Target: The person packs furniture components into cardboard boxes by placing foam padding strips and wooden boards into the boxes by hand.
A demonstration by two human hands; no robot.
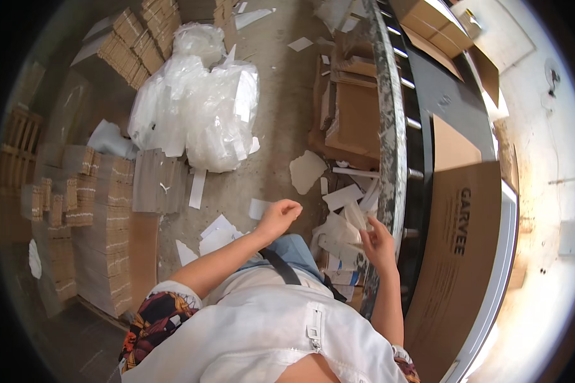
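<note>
Left hand (278, 217), fingers together. Right hand (381, 246) by clear film (354, 214), can't tell if pinching. Rail (393, 127) before 3 o'clock carton (446, 217); plastic heap (211, 118) at 11.

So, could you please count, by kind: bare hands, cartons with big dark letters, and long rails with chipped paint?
Bare left hand and bare right hand: 2
Lettered carton: 1
Chipped-paint rail: 1
Total: 4

You stand in a packing workshop or warehouse, with a roller conveyor (393, 127), stacked flat cardboard (102, 223) and cartons (453, 236).
</note>
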